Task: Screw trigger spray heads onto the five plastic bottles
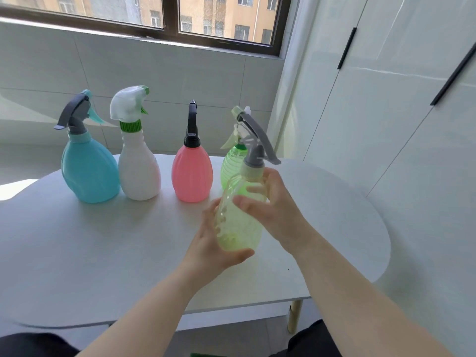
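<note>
1. Bottles first, at the far left: your blue bottle (90, 171) stands upright on the white table (77, 248), wearing a grey trigger head (74, 112) with a teal nozzle.
2. Just to its right, nearly touching it, the white bottle (139, 171) stands upright with a white spray head (128, 101) and a green collar.
3. Further right, with a gap between, the pink bottle (192, 173) stands upright under a black spray head (192, 124).
4. Right of that, the green ribbed bottle (231, 163) stands at the far side of the table, partly hidden behind the bottle you hold; its pale green trigger head (235, 124) shows above it.
5. Your left hand (213, 251) cups the lower part of the clear yellow-green bottle (239, 222), fingers wrapped behind it and thumb under its base, gripping it off the table.
6. That bottle tilts with its top leaning right and away from you, in front of the green ribbed one, and carries a grey trigger spray head (255, 140) on its neck.
7. Your right hand (273, 207) rests against the bottle's upper right side just below the collar, fingers curled loosely on the shoulder, thumb across the front.
</note>
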`<state>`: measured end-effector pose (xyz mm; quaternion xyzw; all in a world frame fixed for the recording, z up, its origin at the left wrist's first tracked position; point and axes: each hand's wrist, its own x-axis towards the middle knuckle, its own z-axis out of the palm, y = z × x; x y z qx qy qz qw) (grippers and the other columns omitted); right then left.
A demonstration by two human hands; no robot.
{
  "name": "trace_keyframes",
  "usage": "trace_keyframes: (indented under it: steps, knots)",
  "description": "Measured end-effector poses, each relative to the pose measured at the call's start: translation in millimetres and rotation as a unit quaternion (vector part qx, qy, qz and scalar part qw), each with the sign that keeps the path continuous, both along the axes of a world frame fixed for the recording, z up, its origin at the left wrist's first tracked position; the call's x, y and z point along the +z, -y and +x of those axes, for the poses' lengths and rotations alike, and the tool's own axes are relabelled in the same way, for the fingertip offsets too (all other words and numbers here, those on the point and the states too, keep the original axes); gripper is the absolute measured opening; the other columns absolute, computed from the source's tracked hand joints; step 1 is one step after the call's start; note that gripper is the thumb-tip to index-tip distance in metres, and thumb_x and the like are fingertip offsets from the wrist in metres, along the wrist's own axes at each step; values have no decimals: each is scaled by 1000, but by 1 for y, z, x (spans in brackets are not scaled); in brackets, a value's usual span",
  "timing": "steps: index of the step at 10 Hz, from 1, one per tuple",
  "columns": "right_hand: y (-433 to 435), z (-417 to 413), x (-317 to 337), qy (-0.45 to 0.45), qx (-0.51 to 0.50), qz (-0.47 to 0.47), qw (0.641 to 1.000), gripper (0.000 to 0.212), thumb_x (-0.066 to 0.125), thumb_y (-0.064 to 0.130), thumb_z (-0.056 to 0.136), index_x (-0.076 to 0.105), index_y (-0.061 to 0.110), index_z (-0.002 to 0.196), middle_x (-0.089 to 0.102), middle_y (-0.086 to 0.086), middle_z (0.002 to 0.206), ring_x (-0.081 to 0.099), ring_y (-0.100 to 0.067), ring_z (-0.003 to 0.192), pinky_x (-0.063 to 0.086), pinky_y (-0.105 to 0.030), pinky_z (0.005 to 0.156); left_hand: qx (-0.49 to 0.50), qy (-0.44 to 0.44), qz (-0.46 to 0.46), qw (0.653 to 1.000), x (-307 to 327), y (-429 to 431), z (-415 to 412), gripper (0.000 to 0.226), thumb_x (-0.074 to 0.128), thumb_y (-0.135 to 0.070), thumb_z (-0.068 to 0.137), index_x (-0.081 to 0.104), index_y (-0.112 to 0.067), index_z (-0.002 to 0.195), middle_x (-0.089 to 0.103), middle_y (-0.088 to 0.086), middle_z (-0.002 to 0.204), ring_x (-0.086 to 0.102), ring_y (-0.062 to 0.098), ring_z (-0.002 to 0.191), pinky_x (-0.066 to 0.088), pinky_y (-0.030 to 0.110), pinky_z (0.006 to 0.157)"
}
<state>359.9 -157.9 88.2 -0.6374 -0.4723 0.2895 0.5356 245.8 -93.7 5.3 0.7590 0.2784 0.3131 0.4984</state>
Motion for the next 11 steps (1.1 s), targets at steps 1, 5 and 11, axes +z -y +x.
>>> trace_keyframes:
  steps: [1,5,11]
  knots:
    - [6,2,-8,36,-20,-2,999,49,71,20,70,38,42,98,50,19,107,47,3,105,40,-16,83,-34,-33,13,999,1,-6,6,98,83,-26,52,9,-64,103,30,-34,112,40,1,105,32,-2,74]
    - [-34,101,2,77,-291,36,953,58,68,25,74,35,18,121,42,6,111,44,-13,104,34,-27,84,72,-342,220,911,-20,-41,5,57,36,-50,86,24,-24,135,18,-2,151,10,14,139,0,32,113]
    - [-72,127,-28,112,-271,-31,955,80,67,32,74,18,21,136,33,-7,141,34,-22,129,32,-38,105,91,-333,233,909,-20,-42,3,52,40,-50,83,32,-27,130,27,-4,145,14,12,135,0,27,108]
